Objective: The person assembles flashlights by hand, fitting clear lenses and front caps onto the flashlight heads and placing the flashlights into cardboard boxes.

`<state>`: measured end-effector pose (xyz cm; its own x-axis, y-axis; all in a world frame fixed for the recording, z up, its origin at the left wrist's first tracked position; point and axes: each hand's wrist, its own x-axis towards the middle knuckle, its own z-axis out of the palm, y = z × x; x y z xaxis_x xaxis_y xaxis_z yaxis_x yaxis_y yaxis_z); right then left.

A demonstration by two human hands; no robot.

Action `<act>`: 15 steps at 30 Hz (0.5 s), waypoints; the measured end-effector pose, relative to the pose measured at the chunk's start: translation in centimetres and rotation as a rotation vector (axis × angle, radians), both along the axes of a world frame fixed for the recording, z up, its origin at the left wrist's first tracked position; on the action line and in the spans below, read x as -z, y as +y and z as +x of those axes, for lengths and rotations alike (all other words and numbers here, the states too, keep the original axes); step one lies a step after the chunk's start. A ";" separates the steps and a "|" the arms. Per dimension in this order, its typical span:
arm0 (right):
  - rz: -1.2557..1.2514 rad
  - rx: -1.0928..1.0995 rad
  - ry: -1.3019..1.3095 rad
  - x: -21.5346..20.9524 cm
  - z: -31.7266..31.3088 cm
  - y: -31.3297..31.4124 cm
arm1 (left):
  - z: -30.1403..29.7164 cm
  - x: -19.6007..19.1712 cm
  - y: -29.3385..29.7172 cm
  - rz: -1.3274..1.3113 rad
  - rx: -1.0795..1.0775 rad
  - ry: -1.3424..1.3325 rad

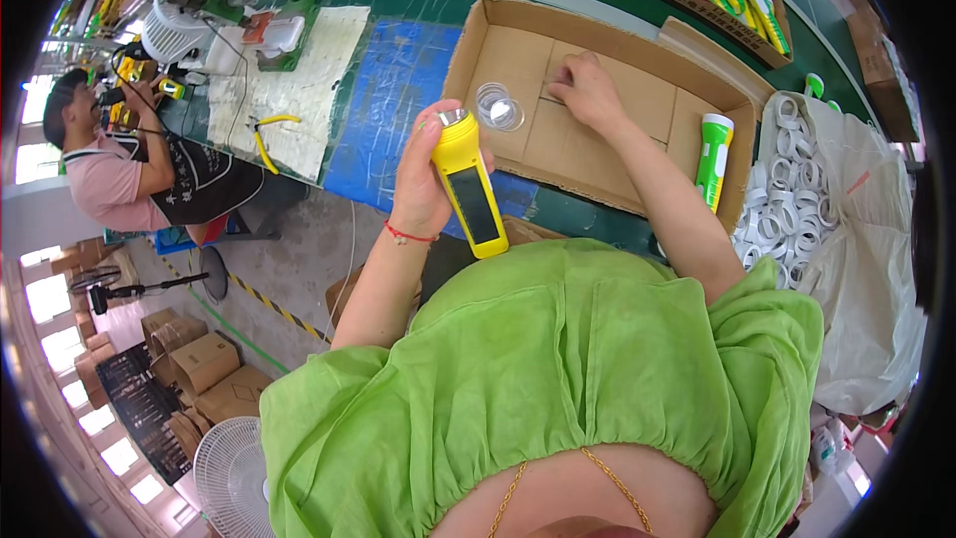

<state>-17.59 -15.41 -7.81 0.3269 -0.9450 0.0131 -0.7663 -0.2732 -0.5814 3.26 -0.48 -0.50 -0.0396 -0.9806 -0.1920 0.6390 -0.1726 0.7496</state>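
Note:
My left hand (423, 174) is closed around a yellow flashlight (460, 156). A dark rectangular panel runs along its side, and its silvery head points away from me. Just right of the flashlight's head, several clear round lenses (501, 110) lie in a shallow cardboard box (637, 75). Over the middle of that box is my right hand (590, 92), with its fingers curled together. What they hold, if anything, is too small or hidden to make out. At the box's right end rests a green and white flashlight (712, 161).
A plastic bag (866, 239) of white rings (787, 194) stands right of the box. Behind is a carton (687, 5) of green, yellow and white flashlights. Yellow-handled pliers (267, 139) lie on the bench to the left, near a green press (284, 45). A co-worker (119, 164) works at far left.

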 end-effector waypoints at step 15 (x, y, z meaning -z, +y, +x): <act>1.073 -0.203 -0.961 -10.5 -5.0 11.7 | -6.6 -3.3 0.3 -0.725 0.368 -1.055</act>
<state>-22.55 -3.67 2.68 0.7257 -0.5804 -0.3694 0.0267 0.5603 -0.8279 -3.33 -0.15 2.85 -0.4782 -0.8380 0.2630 -0.2987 0.4367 0.8486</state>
